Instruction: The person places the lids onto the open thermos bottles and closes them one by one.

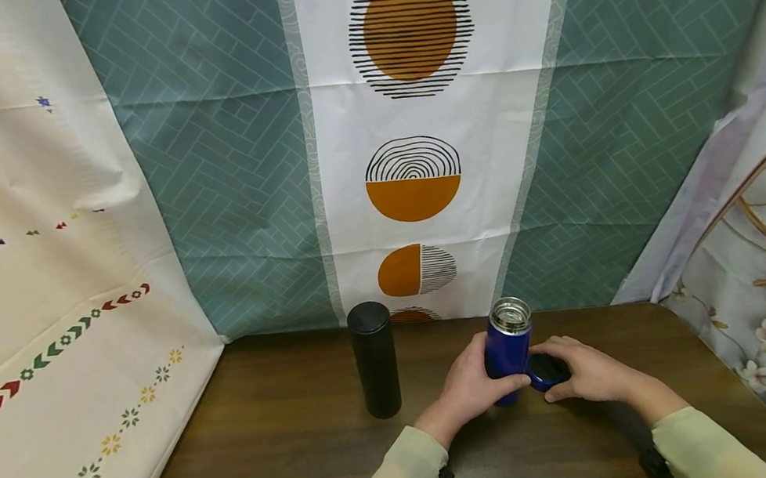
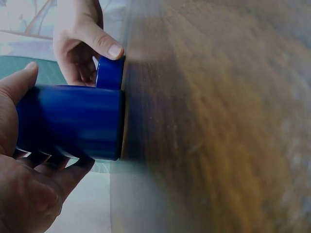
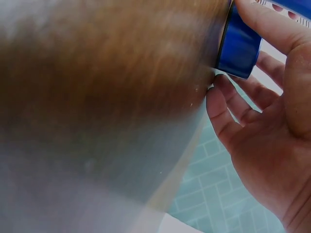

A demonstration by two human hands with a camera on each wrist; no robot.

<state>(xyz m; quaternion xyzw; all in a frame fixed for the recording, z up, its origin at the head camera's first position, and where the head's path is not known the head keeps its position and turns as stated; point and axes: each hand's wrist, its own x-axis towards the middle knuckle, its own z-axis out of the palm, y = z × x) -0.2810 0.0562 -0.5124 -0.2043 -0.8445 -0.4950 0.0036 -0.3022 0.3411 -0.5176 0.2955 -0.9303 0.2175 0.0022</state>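
The left hand (image 1: 469, 383) grips the bottle (image 1: 507, 351), the right (image 1: 588, 369) the lid (image 1: 548, 370) beside it; best keep that bottle steady.

Patterned hangings (image 1: 240, 168) around a wooden table (image 1: 271, 441) show a curtained-off work corner

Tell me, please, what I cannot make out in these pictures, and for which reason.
Head view: a low band of the blue flask, covered by the left grip.
Head view: whether the blue lid faces up or down; too small and dark.
Left wrist view: the blue flask's mouth, behind the left grip or past the left edge.
Right wrist view: the wooden tabletop, mostly blurred.
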